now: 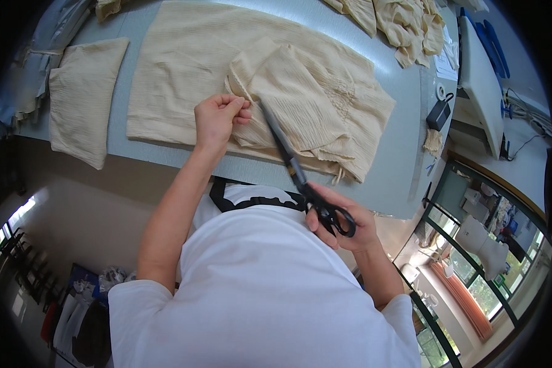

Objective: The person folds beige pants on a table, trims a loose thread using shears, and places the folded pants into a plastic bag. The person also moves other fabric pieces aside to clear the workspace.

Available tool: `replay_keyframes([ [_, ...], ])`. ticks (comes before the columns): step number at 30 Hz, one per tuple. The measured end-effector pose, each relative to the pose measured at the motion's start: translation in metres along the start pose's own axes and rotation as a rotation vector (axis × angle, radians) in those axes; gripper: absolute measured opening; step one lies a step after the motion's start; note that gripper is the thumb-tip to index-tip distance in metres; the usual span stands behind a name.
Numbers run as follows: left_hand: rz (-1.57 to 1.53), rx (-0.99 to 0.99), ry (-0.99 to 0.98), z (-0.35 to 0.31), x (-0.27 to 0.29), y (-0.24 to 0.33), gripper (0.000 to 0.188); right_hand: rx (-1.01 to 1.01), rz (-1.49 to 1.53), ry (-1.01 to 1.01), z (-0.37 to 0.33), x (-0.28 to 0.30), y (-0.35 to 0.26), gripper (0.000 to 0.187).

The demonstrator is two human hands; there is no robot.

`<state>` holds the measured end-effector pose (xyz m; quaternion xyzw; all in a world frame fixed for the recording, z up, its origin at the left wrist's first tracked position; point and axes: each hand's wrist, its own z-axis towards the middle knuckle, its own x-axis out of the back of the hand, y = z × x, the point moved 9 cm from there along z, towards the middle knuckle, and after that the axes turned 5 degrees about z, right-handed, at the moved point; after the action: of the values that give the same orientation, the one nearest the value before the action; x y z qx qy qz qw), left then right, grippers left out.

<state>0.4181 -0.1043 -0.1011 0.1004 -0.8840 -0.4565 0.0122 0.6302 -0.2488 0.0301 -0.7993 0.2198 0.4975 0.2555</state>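
Right grip [364,228] closed round one black pair of scissors [296,174]; left grip [216,121] curled at one bunched cream garment [303,101], hold unclear.

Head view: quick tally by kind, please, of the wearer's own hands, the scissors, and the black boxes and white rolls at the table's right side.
Hands: 2 (left hand, right hand)
Black scissors: 1
Small black box: 1
White roll: 1
Total: 5
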Motion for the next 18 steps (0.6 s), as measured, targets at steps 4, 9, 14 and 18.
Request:
replay_keyframes([
  [4,-0.011,0.02,-0.025,0.005,-0.002,-0.009,0.011,-0.149,-0.22,0.135,0.007,0.013,0.009,0.074],
  [9,-0.032,0.021,-0.012,0.003,-0.001,-0.006,0.011,-0.186,-0.57,0.337,0.01,0.036,-0.004,0.075],
  [14,-0.059,0.03,-0.012,0.002,-0.003,-0.007,0.011,-0.233,-0.715,0.444,0.013,0.051,-0.018,0.066],
  [18,-0.101,0.016,0.01,0.002,-0.003,-0.006,0.011,-0.292,-0.721,0.475,0.013,0.054,-0.018,0.062],
])
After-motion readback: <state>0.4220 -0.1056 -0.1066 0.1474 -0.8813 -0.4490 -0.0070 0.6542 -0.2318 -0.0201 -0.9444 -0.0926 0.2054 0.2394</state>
